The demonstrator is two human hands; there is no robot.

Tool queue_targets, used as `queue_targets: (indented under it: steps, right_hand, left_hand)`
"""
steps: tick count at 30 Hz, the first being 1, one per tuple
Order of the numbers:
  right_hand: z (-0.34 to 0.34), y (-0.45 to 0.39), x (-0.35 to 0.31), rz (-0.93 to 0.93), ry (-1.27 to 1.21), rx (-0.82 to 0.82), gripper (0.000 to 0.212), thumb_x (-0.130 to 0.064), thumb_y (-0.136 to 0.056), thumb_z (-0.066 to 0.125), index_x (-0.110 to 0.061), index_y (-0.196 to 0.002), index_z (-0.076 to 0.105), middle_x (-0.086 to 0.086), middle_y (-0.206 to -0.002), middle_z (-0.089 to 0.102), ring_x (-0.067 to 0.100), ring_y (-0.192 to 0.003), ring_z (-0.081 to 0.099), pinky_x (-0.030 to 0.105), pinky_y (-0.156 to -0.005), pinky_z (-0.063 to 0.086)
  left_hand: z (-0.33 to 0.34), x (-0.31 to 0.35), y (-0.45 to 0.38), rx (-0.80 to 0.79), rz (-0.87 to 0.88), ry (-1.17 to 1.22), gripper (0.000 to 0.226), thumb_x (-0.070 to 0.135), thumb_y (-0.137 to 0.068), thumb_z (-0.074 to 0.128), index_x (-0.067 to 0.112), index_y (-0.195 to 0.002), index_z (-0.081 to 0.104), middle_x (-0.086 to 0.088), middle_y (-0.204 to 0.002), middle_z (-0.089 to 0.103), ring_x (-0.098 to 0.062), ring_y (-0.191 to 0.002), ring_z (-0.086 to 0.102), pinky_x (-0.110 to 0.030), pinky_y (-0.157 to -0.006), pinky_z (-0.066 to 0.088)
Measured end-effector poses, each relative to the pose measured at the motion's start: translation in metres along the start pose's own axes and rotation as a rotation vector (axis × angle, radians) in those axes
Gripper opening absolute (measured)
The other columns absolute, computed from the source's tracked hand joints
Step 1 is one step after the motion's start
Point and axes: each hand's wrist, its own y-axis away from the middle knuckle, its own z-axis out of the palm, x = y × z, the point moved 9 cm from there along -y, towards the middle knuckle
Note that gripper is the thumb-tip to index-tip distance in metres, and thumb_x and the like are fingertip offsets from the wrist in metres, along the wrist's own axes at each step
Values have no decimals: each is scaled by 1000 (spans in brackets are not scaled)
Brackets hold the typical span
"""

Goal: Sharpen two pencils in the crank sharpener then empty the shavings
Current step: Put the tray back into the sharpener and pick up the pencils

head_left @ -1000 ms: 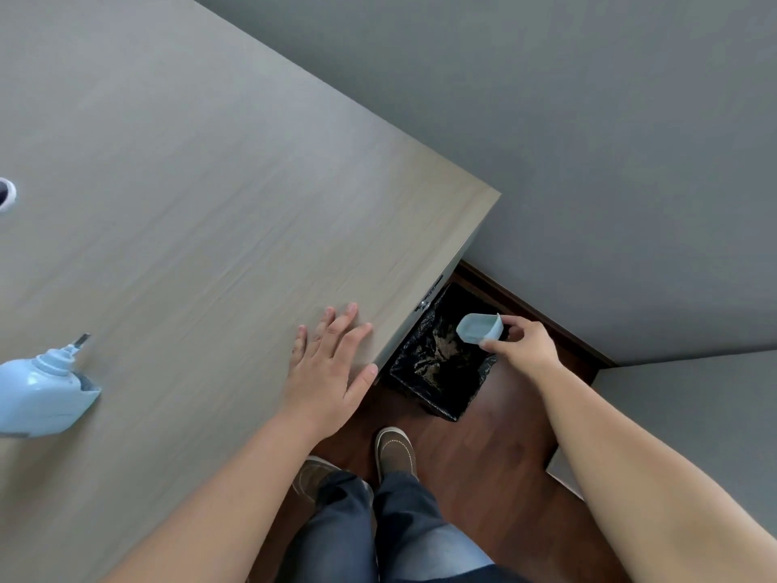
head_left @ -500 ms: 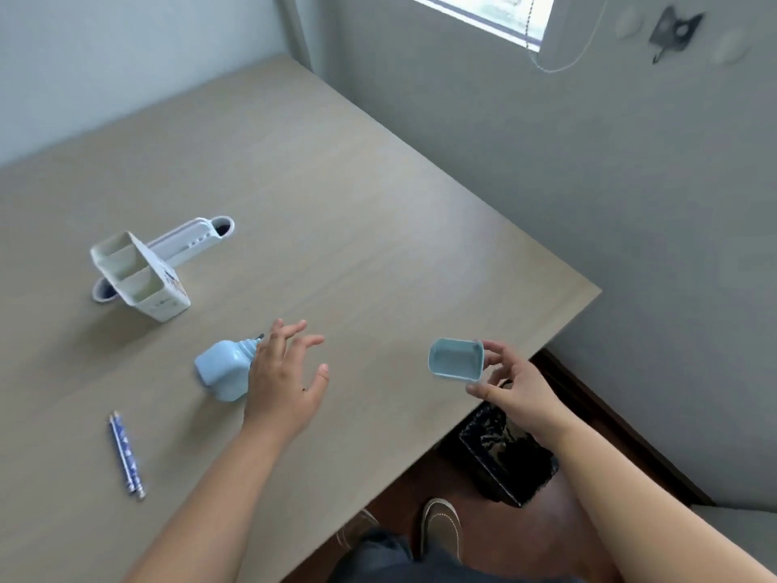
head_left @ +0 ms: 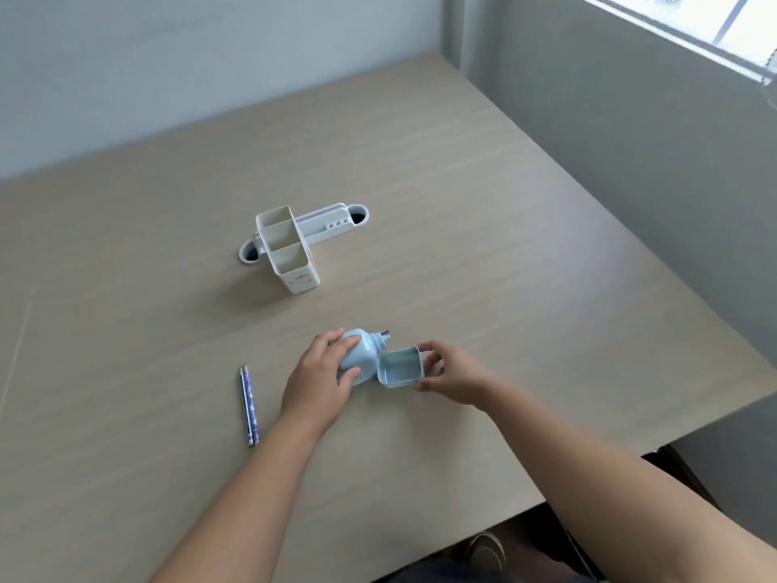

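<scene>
The pale blue crank sharpener (head_left: 365,359) lies on the wooden table (head_left: 504,267), and my left hand (head_left: 321,378) grips its body from the left. My right hand (head_left: 452,378) pinches the small blue shavings drawer (head_left: 399,368) by its right end. The drawer's open side faces up, it looks empty, and its left end touches the sharpener. Two blue patterned pencils (head_left: 249,403) lie side by side on the table, left of my left hand, tips pointing away from me.
A white desk organiser (head_left: 290,250) with several compartments stands further back on the table. The table's right edge runs close to a grey wall under a window. Below the near edge I see a shoe (head_left: 487,553) and dark floor.
The view swung from the bin under the table back up to the tabletop. My right hand carried the drawer from over the bin to the sharpener, and my left hand closed on the sharpener.
</scene>
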Motion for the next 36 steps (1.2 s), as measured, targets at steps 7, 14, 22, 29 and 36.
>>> queue_targets:
  steps: [7,14,22,29,36]
  right_hand:
    - [4,-27,-24,-7,67,22,61,-15,-73,76,-25,-128,52,-4,-92,56,5,-64,52,18,-64,44]
    - [30,-31,-50,-19,197,-68,30,-7,-73,68,-36,-80,62,-5,-69,45,12,-60,43,27,-60,39]
    - [45,-21,-43,75,51,-153,39,3,-82,46,-16,-108,68,-13,-81,63,-7,-56,51,8,-52,37]
    - [11,-12,-29,172,23,144,30,-6,-81,52,-22,-98,69,4,-89,68,16,-70,58,26,-62,46]
    - [81,15,-45,222,223,-99,21,-12,-78,49,-20,-70,67,-2,-72,69,11,-61,59,21,-53,44]
  left_hand:
    - [0,-2,-2,6,54,62,47,9,-81,67,28,-123,59,5,-135,49,-16,-119,51,-28,-96,43]
    - [-1,-4,-2,10,77,81,48,9,-81,68,26,-124,59,2,-135,50,-17,-121,51,-28,-99,43]
    - [3,-7,-3,-23,84,67,47,12,-83,66,25,-127,55,2,-139,46,-19,-125,46,-30,-102,40]
    - [-30,-20,4,139,108,117,32,31,-87,63,34,-118,61,-1,-145,41,-25,-137,26,-34,-111,22]
    - [-69,-174,44,236,-537,227,14,17,-77,67,30,-75,64,4,-85,63,-17,-82,62,-25,-69,43]
